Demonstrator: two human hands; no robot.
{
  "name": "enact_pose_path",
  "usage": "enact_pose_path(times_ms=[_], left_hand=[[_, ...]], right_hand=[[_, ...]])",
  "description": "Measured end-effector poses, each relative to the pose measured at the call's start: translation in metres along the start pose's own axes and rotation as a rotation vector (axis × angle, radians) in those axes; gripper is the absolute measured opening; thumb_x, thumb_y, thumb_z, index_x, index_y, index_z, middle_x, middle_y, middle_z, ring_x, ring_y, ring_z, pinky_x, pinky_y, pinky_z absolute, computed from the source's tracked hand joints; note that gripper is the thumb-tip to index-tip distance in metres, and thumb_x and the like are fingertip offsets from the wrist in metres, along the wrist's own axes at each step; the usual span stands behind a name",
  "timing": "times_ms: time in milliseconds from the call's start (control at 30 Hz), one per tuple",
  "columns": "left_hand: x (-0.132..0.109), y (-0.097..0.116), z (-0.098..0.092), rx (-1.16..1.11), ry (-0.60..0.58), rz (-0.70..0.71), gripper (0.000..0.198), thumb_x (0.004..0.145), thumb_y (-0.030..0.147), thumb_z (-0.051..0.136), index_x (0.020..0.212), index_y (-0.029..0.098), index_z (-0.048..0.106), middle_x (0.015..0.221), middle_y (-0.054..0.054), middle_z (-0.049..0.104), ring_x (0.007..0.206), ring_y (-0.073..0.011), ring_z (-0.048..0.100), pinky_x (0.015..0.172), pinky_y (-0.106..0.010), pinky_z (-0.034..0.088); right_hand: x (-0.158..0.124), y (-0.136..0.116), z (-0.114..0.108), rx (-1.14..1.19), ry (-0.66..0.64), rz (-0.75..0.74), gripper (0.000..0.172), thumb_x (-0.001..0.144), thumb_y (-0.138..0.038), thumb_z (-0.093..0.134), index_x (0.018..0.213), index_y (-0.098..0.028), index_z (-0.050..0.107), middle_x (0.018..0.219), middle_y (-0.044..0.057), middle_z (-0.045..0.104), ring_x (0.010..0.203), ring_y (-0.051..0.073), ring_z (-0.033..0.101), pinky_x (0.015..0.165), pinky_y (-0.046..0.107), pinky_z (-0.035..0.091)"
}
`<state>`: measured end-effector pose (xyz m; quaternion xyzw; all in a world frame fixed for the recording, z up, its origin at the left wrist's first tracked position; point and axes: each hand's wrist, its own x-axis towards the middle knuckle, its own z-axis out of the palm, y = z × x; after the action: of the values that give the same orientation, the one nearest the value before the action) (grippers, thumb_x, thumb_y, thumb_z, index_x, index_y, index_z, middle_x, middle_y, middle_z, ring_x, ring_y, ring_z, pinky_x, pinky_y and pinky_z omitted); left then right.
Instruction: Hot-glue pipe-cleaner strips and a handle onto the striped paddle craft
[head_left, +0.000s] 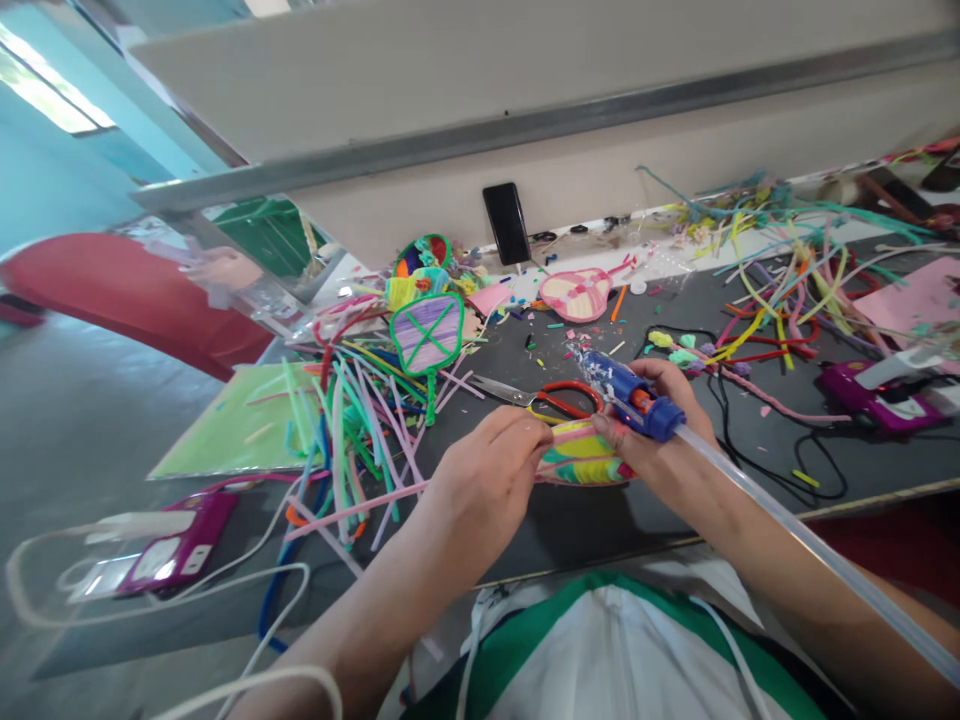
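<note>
My left hand is closed, its fingertips pinching the left end of a yellow, green and pink striped craft piece. My right hand grips a blue hot glue gun with a long clear glue stick running out of its back end. The right thumb also touches the craft piece's right end. White residue covers the gun's nozzle, which points up and left, away from the piece. Just beyond my hands lie scissors with red handles, partly behind the gun.
Pastel pipe cleaners pile up at left, beside a purple-striped craft paddle. A phone leans against the back panel. More pipe cleaners tangle at right. Purple power banks with cables sit on both sides.
</note>
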<state>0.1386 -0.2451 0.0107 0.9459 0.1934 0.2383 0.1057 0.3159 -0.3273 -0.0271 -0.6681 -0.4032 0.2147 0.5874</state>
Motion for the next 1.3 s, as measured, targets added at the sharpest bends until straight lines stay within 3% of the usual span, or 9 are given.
enact_pose_path(times_ms=[433, 833, 1033, 1300], left_hand=[[-0.004, -0.005, 0.008, -0.086, 0.065, -0.024, 0.016, 0.091, 0.011, 0.049, 0.093, 0.016, 0.063, 0.091, -0.005, 0.067, 0.087, -0.0129, 0.063, 0.081, -0.024, 0.051], [-0.012, -0.007, 0.019, -0.149, 0.205, -0.094, 0.02, 0.087, 0.008, 0.054, 0.098, 0.016, 0.068, 0.1, -0.008, 0.064, 0.091, -0.0141, 0.062, 0.081, -0.024, 0.051], [-0.018, -0.015, 0.03, -0.191, 0.327, -0.086, 0.018, 0.083, 0.006, 0.061, 0.094, 0.017, 0.069, 0.091, -0.005, 0.067, 0.087, -0.0142, 0.063, 0.08, -0.025, 0.052], [-0.02, -0.017, 0.036, -0.164, 0.363, -0.107, 0.013, 0.081, 0.005, 0.063, 0.088, 0.015, 0.067, 0.086, -0.004, 0.067, 0.084, -0.013, 0.063, 0.079, -0.023, 0.051]], right_hand=[[-0.001, 0.0, 0.001, 0.001, 0.004, 0.0, 0.045, 0.068, -0.028, 0.073, 0.106, -0.028, 0.049, 0.084, -0.002, 0.066, 0.073, 0.017, 0.064, 0.066, 0.028, 0.051], [0.001, 0.003, 0.0, 0.007, -0.024, 0.007, 0.045, 0.07, -0.027, 0.072, 0.108, -0.028, 0.048, 0.088, -0.002, 0.065, 0.074, 0.016, 0.063, 0.068, 0.028, 0.051], [0.001, 0.002, -0.001, -0.018, -0.025, 0.004, 0.046, 0.07, -0.028, 0.073, 0.108, -0.027, 0.048, 0.086, -0.001, 0.065, 0.074, 0.017, 0.064, 0.067, 0.029, 0.051], [0.001, 0.005, 0.0, -0.022, -0.015, -0.02, 0.042, 0.072, -0.032, 0.072, 0.107, -0.028, 0.049, 0.087, -0.001, 0.064, 0.074, 0.018, 0.064, 0.068, 0.032, 0.052]])
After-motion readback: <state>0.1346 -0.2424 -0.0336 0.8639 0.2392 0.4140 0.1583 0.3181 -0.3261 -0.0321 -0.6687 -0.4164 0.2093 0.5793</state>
